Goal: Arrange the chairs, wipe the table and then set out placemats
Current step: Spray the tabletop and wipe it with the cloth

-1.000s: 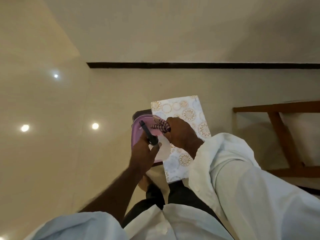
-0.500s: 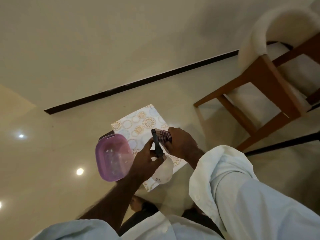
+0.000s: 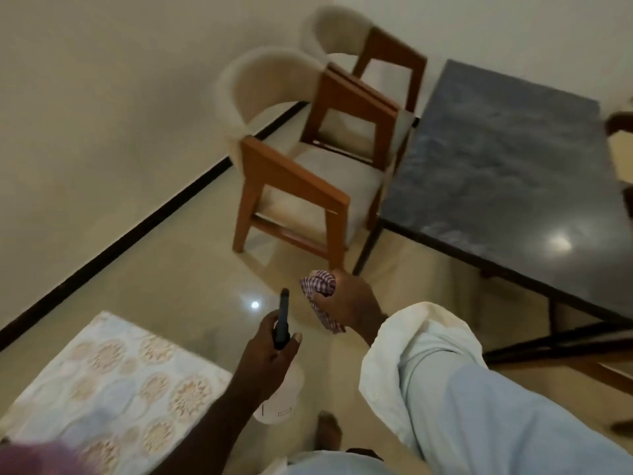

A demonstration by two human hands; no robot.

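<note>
My left hand (image 3: pixel 270 351) grips a white spray bottle (image 3: pixel 279 399) by its black trigger head, low in the middle of the view. Just right of it, my right hand (image 3: pixel 349 303) holds a bunched red-checked cloth (image 3: pixel 318 286). A dark blue-grey marble table (image 3: pixel 496 159) stands ahead to the right. Two wooden armchairs with cream cushions, one near (image 3: pixel 301 159) and one farther back (image 3: pixel 370 46), stand along its left side. A stack of patterned placemats (image 3: pixel 113 382) lies at the lower left on a low surface.
A pink tub (image 3: pixel 37 457) shows blurred at the bottom left corner. Another chair (image 3: pixel 620 132) peeks in at the right edge behind the table. A cream wall with black skirting (image 3: pixel 144 231) runs along the left. Glossy floor tiles lie between me and the chairs.
The view has swung up and right from the floor to the table and chairs. The placemats and pink tub slid to the lower left. Both hands keep their hold on bottle and cloth.
</note>
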